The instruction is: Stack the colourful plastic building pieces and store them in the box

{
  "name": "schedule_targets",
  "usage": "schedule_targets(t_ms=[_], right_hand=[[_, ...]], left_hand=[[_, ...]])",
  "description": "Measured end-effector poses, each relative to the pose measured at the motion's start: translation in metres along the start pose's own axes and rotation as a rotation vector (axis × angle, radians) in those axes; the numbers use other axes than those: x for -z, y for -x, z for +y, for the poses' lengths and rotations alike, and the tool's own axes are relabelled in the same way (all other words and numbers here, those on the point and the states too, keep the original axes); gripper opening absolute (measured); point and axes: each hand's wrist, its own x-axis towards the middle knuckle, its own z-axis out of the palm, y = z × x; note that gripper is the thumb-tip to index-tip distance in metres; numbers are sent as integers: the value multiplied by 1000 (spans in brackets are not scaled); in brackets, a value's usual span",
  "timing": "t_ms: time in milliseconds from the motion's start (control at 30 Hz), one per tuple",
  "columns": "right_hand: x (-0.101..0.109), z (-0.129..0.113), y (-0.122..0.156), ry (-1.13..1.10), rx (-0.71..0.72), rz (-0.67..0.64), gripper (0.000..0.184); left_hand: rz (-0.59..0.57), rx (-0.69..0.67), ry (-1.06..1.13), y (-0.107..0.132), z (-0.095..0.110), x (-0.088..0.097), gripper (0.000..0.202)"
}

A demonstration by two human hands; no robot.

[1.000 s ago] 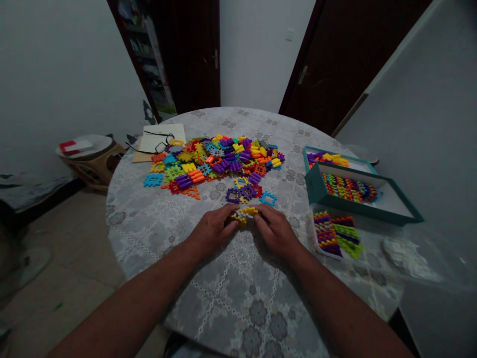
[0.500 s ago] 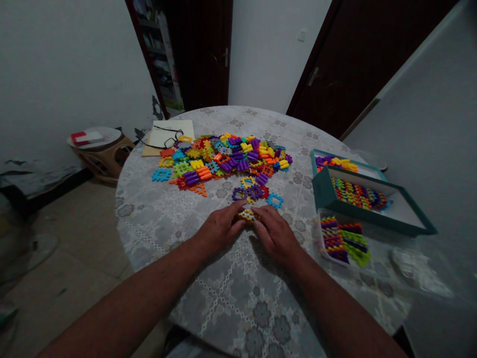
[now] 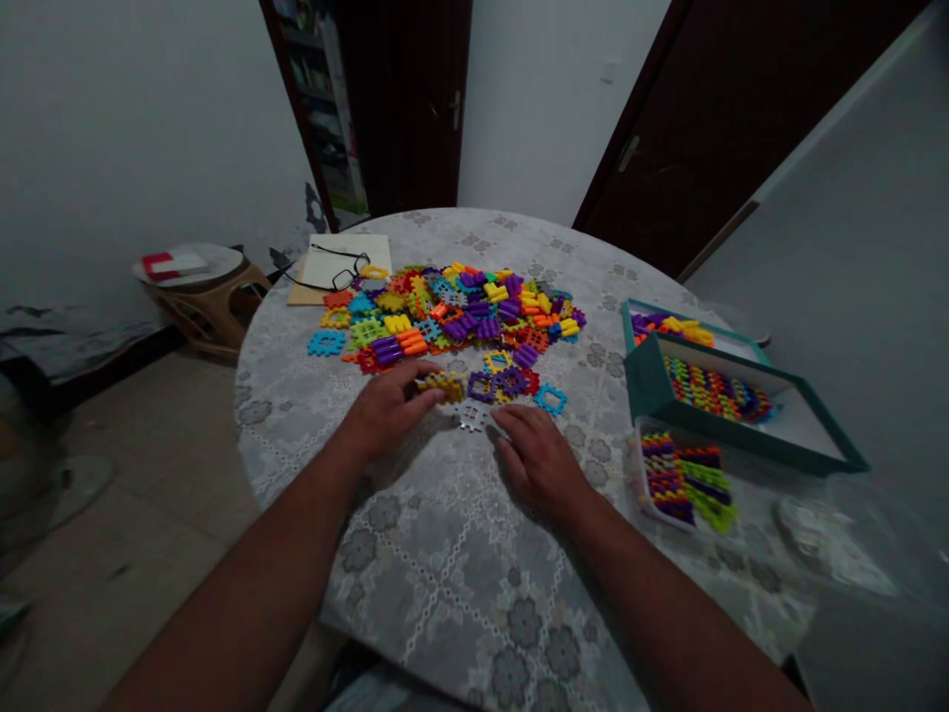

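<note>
My left hand (image 3: 384,407) pinches a yellow interlocking plastic piece (image 3: 443,384) just above the tablecloth, near the front of the pile. My right hand (image 3: 535,453) lies on the cloth with its fingers stretched toward a grey square piece (image 3: 472,415) and touching its edge. A big heap of coloured interlocking pieces (image 3: 452,316) spreads across the middle of the round table (image 3: 445,554). Purple and blue loose squares (image 3: 511,383) lie just beyond both hands.
A teal box (image 3: 652,391) with sorted pieces stands at the right, with a clear tray of stacked pieces (image 3: 678,475) in front of it. Glasses on a notebook (image 3: 333,267) lie at the far left. A low stool (image 3: 197,287) stands left of the table; dark doors behind.
My hands have parted: the left moved up and left with the yellow piece. The right stayed low beside a grey piece now lying uncovered. The view shifted slightly.
</note>
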Motion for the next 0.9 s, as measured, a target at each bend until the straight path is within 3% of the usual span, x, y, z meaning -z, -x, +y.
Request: schedule_targets(t_ms=[100, 167, 300, 500, 633, 767, 900], right_hand=[[-7, -13, -6, 180, -28, -119, 46], [-7, -21, -9, 247, -40, -169, 44], [0, -25, -8, 298, -30, -189, 22], [9, -16, -1, 364, -43, -216, 6], [12, -16, -1, 378, -80, -237, 13], [12, -18, -7, 328, -103, -212, 45], [9, -13, -14, 321, -86, -254, 29]], left_hand=[[264, 72, 25, -6, -6, 7, 32], [314, 75, 51, -7, -7, 6, 33], [177, 36, 80, -2, -3, -3, 30], [-120, -73, 3, 10, 10, -23, 29], [-224, -140, -50, 13, 18, -29, 27], [-277, -118, -38, 13, 20, -29, 28], [-280, -83, -15, 13, 18, -29, 29]])
